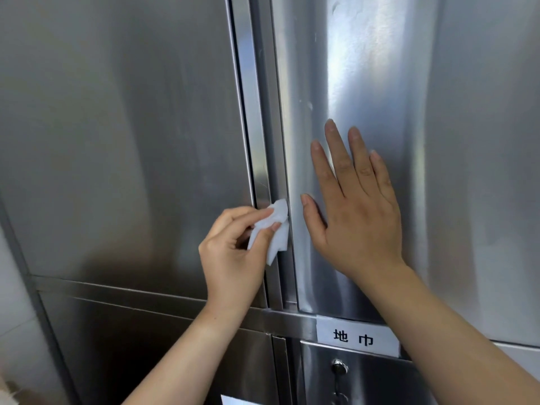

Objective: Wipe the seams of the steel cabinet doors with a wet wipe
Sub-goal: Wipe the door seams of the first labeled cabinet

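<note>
Two tall steel cabinet doors fill the view, the left door and the right door. Between them runs a vertical seam with a steel strip. My left hand pinches a crumpled white wet wipe between thumb and fingers and presses it against the seam low down. My right hand lies flat on the right door just beside the seam, fingers spread and pointing up.
A horizontal steel rail runs below the doors. On it is a white label with two black characters. Lower doors sit beneath, one with a key lock. A white wall borders the cabinet at left.
</note>
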A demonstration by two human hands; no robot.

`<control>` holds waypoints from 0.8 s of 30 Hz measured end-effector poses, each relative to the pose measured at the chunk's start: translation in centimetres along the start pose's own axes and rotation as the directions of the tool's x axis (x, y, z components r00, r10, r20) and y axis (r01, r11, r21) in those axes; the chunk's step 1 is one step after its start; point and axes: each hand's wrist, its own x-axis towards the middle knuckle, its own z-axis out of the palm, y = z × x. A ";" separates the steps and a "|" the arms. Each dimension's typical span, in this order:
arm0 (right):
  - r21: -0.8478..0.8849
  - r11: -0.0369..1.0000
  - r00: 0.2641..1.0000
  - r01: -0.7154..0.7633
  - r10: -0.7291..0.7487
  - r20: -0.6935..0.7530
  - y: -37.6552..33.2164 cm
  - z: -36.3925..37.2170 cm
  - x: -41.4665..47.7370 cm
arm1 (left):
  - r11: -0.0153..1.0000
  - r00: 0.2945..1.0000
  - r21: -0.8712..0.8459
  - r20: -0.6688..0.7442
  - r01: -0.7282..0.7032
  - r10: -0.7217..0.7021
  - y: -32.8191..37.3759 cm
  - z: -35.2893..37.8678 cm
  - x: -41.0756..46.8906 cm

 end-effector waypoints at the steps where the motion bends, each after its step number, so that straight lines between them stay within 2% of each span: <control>1: 0.001 1.000 1.000 0.001 -0.001 -0.003 0.0 0.0 0.0 | 1.000 1.000 -0.006 0.007 0.007 -0.006 0.2 0.0 0.5; 12: -0.013 1.000 1.000 0.008 -0.008 -0.007 0.1 0.1 0.0 | 0.997 0.997 0.046 0.045 0.055 -0.057 -0.4 -0.4 -3.6; 17: -0.008 1.000 1.000 0.008 -0.008 -0.007 0.1 0.1 0.0 | 0.998 0.999 0.058 0.033 -0.007 0.005 -0.3 -0.2 -1.6; 24: 0.001 1.000 1.000 0.010 -0.010 -0.013 0.1 0.0 0.0 | 0.993 0.995 0.107 0.083 0.045 -0.054 -2.2 -0.9 -8.2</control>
